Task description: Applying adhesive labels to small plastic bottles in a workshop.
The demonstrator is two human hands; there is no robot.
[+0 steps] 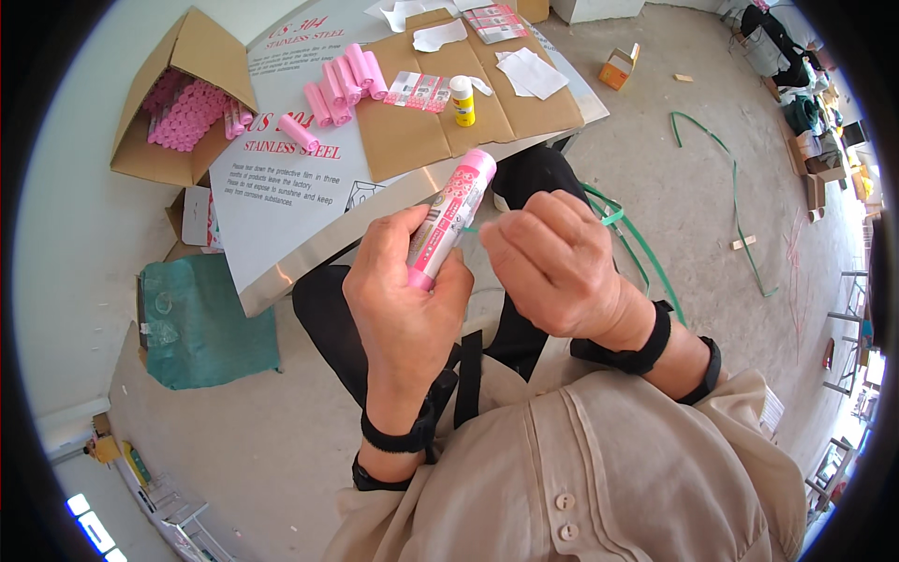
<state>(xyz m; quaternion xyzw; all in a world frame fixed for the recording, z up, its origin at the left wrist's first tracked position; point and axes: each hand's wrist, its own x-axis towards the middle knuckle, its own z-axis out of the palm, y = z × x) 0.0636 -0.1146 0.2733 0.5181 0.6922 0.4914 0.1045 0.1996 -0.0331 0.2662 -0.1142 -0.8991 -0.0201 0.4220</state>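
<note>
My left hand (398, 295) is closed round a pink roll (448, 217) with a printed pink-and-white label wrapped about it. The roll tilts up and to the right, its far end free. Just right of it, my right hand (557, 267) is curled into a fist, its fingertips turned inward; anything inside is hidden. Beyond my hands, a yellow glue stick (463, 105) with a white cap stands on a flat cardboard sheet (398, 140). Printed labels (419, 91) lie beside it, and more labels (494, 24) rest at the far edge. Several unlabelled pink rolls (343, 82) are piled left of the cardboard.
The table (272, 201) has a metal front edge. An open carton (223, 61) at far left holds many pink rolls (190, 110); one loose roll (299, 133) lies near it. White paper scraps (538, 73) sit at right. Green strapping (721, 150) trails over the floor.
</note>
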